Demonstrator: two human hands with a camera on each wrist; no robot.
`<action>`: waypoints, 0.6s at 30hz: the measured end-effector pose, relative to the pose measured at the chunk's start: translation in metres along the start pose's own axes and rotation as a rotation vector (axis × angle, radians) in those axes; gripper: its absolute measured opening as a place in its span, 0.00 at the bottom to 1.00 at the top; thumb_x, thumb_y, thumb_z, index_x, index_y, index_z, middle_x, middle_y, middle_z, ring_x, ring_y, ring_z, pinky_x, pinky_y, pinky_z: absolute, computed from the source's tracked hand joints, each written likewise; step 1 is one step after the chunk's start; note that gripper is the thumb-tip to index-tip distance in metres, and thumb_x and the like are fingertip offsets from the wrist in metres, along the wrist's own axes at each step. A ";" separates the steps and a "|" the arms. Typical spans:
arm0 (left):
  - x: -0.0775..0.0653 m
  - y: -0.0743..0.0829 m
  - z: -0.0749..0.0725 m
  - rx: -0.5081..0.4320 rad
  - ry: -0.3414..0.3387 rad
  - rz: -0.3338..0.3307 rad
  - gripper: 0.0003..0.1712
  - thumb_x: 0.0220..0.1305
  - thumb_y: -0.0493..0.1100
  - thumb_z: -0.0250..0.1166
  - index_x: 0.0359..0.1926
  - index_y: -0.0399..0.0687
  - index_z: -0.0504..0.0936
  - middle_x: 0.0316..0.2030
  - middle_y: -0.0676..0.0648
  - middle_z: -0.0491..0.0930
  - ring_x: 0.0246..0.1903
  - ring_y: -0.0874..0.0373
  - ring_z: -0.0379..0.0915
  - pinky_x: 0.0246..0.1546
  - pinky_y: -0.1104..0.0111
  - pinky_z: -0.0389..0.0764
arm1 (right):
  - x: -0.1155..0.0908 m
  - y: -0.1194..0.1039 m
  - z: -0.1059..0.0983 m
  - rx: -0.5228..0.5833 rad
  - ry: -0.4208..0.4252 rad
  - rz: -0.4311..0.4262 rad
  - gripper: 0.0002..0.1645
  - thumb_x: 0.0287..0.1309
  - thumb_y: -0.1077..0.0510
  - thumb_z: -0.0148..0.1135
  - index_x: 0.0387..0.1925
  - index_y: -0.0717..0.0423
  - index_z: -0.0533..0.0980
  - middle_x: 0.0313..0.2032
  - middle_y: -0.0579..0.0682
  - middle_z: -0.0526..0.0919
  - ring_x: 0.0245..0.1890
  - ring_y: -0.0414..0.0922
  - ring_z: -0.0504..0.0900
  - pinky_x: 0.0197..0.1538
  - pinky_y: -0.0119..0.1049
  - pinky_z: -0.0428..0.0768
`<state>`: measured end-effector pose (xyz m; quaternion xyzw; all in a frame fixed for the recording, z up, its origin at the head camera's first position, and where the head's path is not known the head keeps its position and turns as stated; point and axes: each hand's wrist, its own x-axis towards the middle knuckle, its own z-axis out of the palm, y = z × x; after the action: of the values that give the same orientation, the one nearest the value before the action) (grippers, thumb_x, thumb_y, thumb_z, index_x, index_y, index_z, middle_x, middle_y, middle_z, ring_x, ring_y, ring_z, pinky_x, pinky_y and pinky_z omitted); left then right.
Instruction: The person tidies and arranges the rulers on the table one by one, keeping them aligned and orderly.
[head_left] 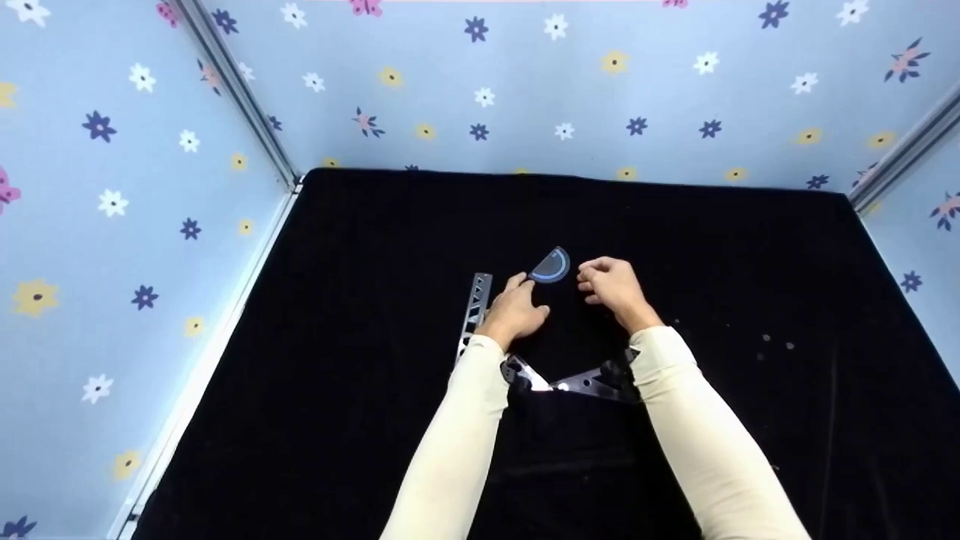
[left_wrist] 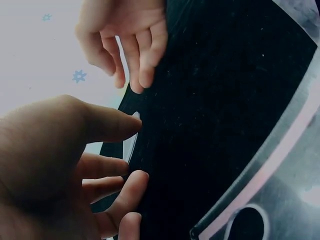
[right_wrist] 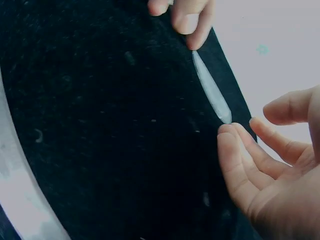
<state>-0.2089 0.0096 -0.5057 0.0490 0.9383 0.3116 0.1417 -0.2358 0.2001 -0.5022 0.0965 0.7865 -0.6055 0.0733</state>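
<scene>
A clear half-round protractor (head_left: 553,267) with a blue band lies on the black cloth, edge-on in the right wrist view. My left hand (head_left: 516,309) is at its left corner, fingers loosely bent; a fingertip seems to touch that corner. My right hand (head_left: 613,285) hovers just right of the protractor, fingers lightly curled, and a small gap shows between them in the head view. Beside and partly beneath my left hand is a clear ruler (head_left: 475,304) with triangular cutouts. In the right wrist view, the protractor (right_wrist: 212,90) spans between the two hands' fingertips.
Shiny flat pieces with dark knobs (head_left: 592,384) sit by both wrists. Black cloth (head_left: 360,337) covers the table. Small pale specks (head_left: 766,337) lie on its right side. Flowered blue panels (head_left: 525,75) stand at the back and sides, with metal rails (head_left: 247,105) at the corners.
</scene>
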 end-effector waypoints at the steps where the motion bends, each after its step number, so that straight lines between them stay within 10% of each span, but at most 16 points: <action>1: 0.000 0.001 0.000 -0.004 0.000 -0.004 0.36 0.69 0.52 0.61 0.74 0.48 0.66 0.76 0.51 0.54 0.70 0.47 0.60 0.66 0.48 0.64 | 0.001 0.001 0.001 0.000 0.008 0.003 0.19 0.68 0.61 0.54 0.54 0.71 0.75 0.48 0.66 0.82 0.46 0.54 0.84 0.35 0.34 0.84; 18: -0.002 -0.001 -0.001 -0.084 0.002 0.024 0.35 0.68 0.51 0.63 0.71 0.43 0.69 0.76 0.51 0.57 0.72 0.51 0.56 0.70 0.60 0.59 | 0.018 0.001 0.013 -0.039 0.008 -0.058 0.27 0.68 0.60 0.53 0.66 0.63 0.70 0.58 0.59 0.80 0.43 0.54 0.85 0.32 0.35 0.83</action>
<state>-0.2077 0.0078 -0.5054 0.0538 0.9239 0.3523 0.1392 -0.2530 0.1893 -0.5108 0.0747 0.8009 -0.5916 0.0543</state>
